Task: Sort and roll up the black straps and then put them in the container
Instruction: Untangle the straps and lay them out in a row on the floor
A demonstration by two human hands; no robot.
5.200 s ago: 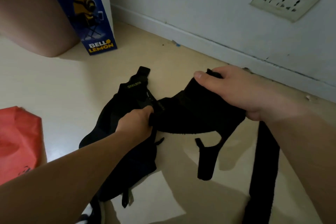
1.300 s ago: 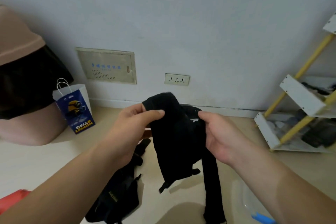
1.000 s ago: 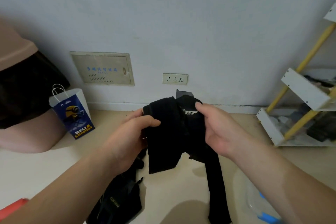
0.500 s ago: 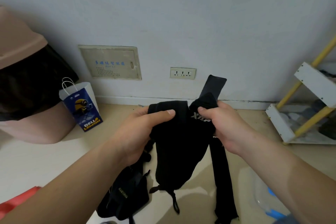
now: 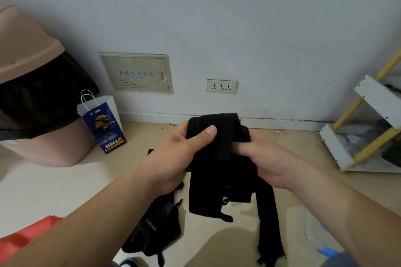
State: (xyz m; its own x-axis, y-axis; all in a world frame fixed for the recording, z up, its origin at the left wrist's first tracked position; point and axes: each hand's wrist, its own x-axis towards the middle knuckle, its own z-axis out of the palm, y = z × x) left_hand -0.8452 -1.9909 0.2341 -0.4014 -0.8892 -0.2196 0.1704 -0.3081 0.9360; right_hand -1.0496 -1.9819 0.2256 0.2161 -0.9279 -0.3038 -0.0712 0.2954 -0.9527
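Note:
I hold a wide black strap (image 5: 208, 180) up in front of me with both hands. My left hand (image 5: 175, 158) grips its folded top, thumb across the front. My right hand (image 5: 264, 158) grips the strap's right side, with its fingers tucked into the fold. The strap's lower part hangs down, and a long narrow tail (image 5: 269, 223) drops to the floor on the right. Another black strap (image 5: 154, 232) with small lettering lies on the floor under my left arm. A clear plastic container (image 5: 308, 230) with a blue part sits on the floor at the lower right, partly behind my right arm.
A blue paper bag (image 5: 102, 123) stands by the wall at the left, next to a pink bin (image 5: 32, 97) with a black liner. A white and yellow shelf rack (image 5: 366, 136) stands at the right. Something red (image 5: 23, 238) lies at the lower left.
The strap was lifted off the floor and is held up. In the last half second the upright end by my right hand was folded down and my right fingers moved into the fold.

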